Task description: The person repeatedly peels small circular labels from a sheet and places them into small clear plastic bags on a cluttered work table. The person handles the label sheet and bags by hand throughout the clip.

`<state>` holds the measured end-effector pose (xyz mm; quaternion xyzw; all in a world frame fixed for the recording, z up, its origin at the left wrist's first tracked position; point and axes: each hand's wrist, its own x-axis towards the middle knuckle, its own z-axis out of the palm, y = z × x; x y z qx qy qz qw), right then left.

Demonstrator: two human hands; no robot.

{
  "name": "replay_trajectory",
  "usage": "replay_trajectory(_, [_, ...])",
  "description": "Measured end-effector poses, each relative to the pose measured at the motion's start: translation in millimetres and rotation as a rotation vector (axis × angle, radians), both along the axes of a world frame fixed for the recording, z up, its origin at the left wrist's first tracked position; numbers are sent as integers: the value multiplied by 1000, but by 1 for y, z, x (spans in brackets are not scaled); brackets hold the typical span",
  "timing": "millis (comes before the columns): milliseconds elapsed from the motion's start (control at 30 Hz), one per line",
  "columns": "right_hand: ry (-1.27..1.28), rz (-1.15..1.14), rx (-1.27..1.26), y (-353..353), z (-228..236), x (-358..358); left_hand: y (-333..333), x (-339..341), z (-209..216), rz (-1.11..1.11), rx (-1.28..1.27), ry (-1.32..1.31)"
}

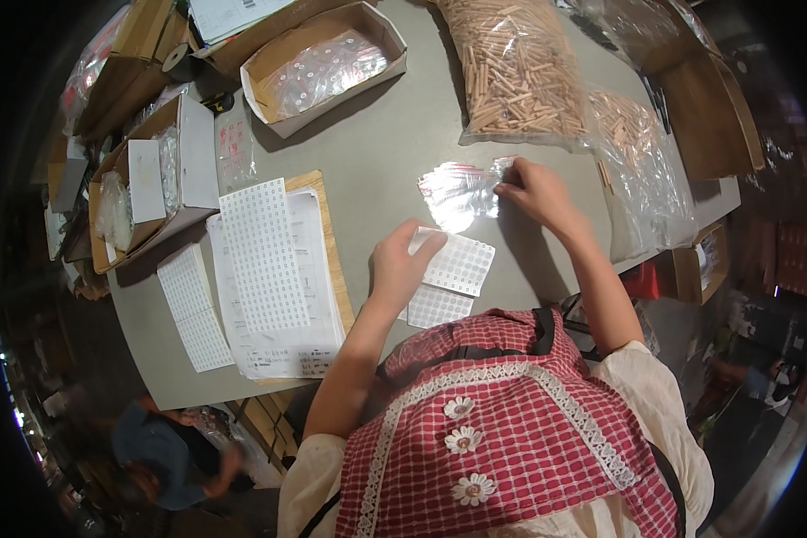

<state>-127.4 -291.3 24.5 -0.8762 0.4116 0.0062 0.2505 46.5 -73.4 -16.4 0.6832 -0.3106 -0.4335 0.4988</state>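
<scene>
My left hand [398,263] is closed on a white sheet of round stickers [463,262], thumb on top near its upper left corner. Just below it, toward my body, shows another part of sticker sheet [440,308]; whether the two are joined I cannot tell. Farther right, my right hand [540,192] pinches the right end of a fanned row of small clear zip bags [457,195] with red-edged tops. Glare hides some of the bags' outlines.
A large clear bag of wooden dowels [520,81] lies at the back, with a smaller dowel bag [632,134] beside it. An open carton [258,100] holds printed plastic bags. Label sheets [264,255] lie on papers at left. Another person [166,453] is at lower left.
</scene>
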Motion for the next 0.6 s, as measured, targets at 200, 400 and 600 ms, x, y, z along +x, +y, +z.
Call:
replay_trajectory(200, [-212,97,192,0,9,-3,-2,0,-1,-15,-2,-12])
replay_trajectory(400, [-297,304,-135,26,-1,14,-2,1,-1,-8,-26,80])
replay_trajectory(600, [-10,87,-115,16,8,5,0,1,-5,17,-24,61])
